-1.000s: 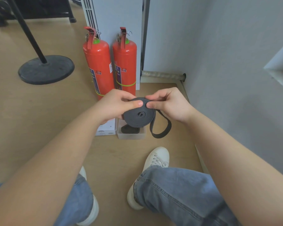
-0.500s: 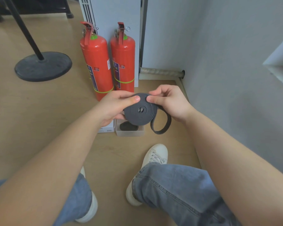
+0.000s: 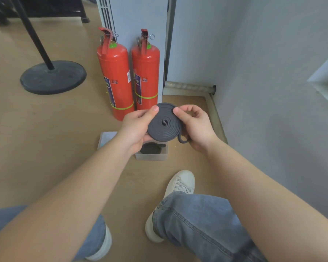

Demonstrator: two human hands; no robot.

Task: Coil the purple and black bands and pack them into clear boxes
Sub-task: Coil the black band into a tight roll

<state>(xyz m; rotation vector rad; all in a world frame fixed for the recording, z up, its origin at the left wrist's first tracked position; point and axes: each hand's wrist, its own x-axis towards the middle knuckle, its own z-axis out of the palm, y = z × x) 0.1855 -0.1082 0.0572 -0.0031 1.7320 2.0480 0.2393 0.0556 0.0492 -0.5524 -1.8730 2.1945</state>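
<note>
I see both hands held out in front of me above the floor (image 3: 45, 140), with the black band (image 3: 164, 123) between them. The band is wound into a flat spiral, its face turned up toward the camera.

The left hand (image 3: 135, 127) grips the left edge of the coil. Its thumb lies across the top face near the upper rim, and its fingers are curled underneath, out of sight. The right hand (image 3: 197, 125) holds the right edge. Its thumb presses on the upper right rim and its fingers are curled in behind the coil. The last short loop of the band (image 3: 183, 140) sticks out at the lower right of the coil, against the right palm. I cannot tell whether the fingers pinch it.

Directly below the hands a clear box (image 3: 151, 158) stands on the floor. Another dark coiled band (image 3: 151, 148) lies inside it, partly hidden by the left wrist. A pale flat box (image 3: 106, 138) lies just to its left, half covered by the left forearm.

Beyond the hands two red fire extinguishers (image 3: 115, 78) stand upright side by side against a white cabinet (image 3: 140, 14). A black round stand base (image 3: 53, 77) sits well off to the left.
</note>
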